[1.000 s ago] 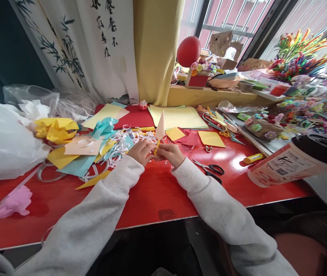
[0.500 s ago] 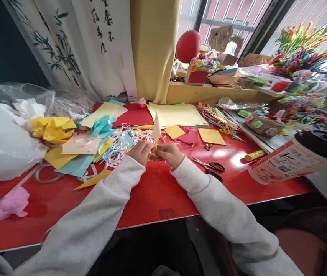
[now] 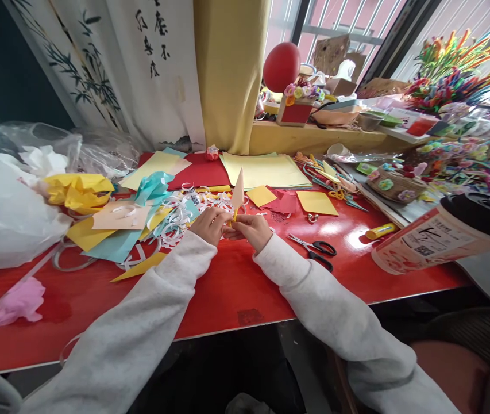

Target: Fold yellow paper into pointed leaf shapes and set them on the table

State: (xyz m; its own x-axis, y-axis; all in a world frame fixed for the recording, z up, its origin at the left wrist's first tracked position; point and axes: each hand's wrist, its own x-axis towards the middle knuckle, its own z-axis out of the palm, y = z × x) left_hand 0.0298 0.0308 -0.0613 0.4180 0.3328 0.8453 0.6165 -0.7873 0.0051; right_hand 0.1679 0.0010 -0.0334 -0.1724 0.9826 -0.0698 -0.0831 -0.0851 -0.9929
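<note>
Near the middle of the red table, my left hand (image 3: 211,225) and my right hand (image 3: 251,229) meet with pinched fingers around a small yellow piece (image 3: 235,216). A pointed, pale peach paper shape (image 3: 238,191) stands up from it, above the fingertips. Part of the yellow piece is hidden by the fingers. Curled white paper strips (image 3: 180,215) lie beyond and left of my left hand. Black-handled scissors (image 3: 312,250) rest to the right of my right hand. A yellow paper square (image 3: 261,196) lies just beyond the hands.
Colored paper sheets (image 3: 266,171) lie at the back of the red table (image 3: 227,299). On the right are a large cup (image 3: 434,241) and a yellow tube (image 3: 381,231). A white plastic bag (image 3: 7,213) and crumpled pink paper (image 3: 18,301) are on the left.
The peach paper shape has turned and now looks narrower, leaning slightly right. Both hands have shifted very little and stay closed together at the yellow piece.
</note>
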